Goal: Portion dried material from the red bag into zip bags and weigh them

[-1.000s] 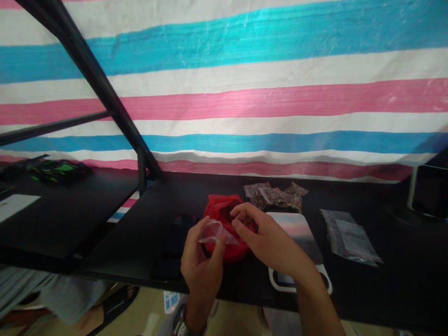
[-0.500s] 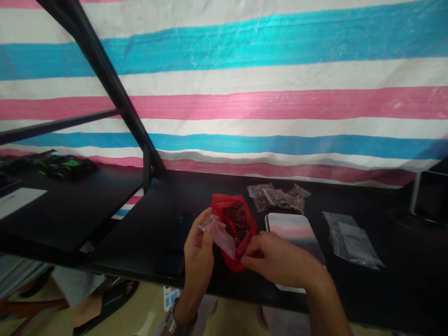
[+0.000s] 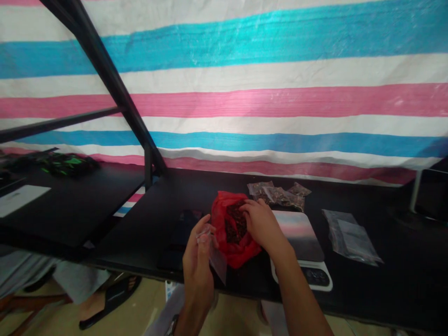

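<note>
My left hand (image 3: 199, 261) is closed on a small clear zip bag (image 3: 217, 263), which hangs from between thumb and fingers. Beside it a red bag (image 3: 219, 210) stands open on the table, its rim folded out. Inside lie many small dark brown pieces (image 3: 234, 228), too small to name. My right hand (image 3: 262, 226) reaches over the bag's right rim, fingers stretched toward the brown pieces; its thumb is hidden. Just right of the red bag is a white kitchen scale (image 3: 297, 233) with a shiny plate and dark display, partly covered by my right forearm.
Several filled clear bags (image 3: 280, 193) lie behind the scale. Flat clear zip bags (image 3: 352, 238) lie to its right. A dark flat object (image 3: 182, 233) is left of my left hand. A black slanted frame (image 3: 108, 79) rises at left. A person's sandalled foot (image 3: 112, 298) shows below.
My right hand has moved from the red bag's near rim up to the brown pieces at its far right. The small zip bag in my left hand has swung away from the opening.
</note>
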Demonstrator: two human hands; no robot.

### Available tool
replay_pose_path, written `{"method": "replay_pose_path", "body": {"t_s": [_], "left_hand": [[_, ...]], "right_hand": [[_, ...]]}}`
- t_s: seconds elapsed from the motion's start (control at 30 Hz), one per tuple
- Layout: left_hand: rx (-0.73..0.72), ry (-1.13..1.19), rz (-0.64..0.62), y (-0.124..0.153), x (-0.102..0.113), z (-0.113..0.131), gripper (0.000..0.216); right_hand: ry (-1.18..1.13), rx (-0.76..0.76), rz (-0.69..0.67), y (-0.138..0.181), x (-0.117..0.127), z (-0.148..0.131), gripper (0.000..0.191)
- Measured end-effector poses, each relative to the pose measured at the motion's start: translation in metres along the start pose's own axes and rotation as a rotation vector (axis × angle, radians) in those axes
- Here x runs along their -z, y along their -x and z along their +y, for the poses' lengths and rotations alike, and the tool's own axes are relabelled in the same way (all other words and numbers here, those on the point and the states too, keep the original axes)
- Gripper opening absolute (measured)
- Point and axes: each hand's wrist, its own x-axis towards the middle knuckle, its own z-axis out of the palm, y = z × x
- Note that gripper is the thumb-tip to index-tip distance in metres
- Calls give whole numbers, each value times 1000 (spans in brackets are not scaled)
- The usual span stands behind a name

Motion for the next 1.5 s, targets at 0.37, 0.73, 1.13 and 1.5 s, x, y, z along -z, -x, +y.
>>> {"method": "replay_pose_path", "body": {"t_s": [0.37, 0.73, 1.13, 1.5], "left_hand": [[-163, -313, 24, 25, 18, 13, 59], [-249, -742, -253, 30, 22, -12, 45], [-377, -1001, -229, 25, 17, -13, 34], [-341, -993, -314, 49, 8, -14, 45]], "right_hand": [[-316, -44, 32, 7, 11, 3, 38], [-424, 40, -159, 23, 24, -1, 36], [-495, -31, -211, 23, 23, -4, 24], [-381, 129, -81, 12, 2, -13, 30]]}}
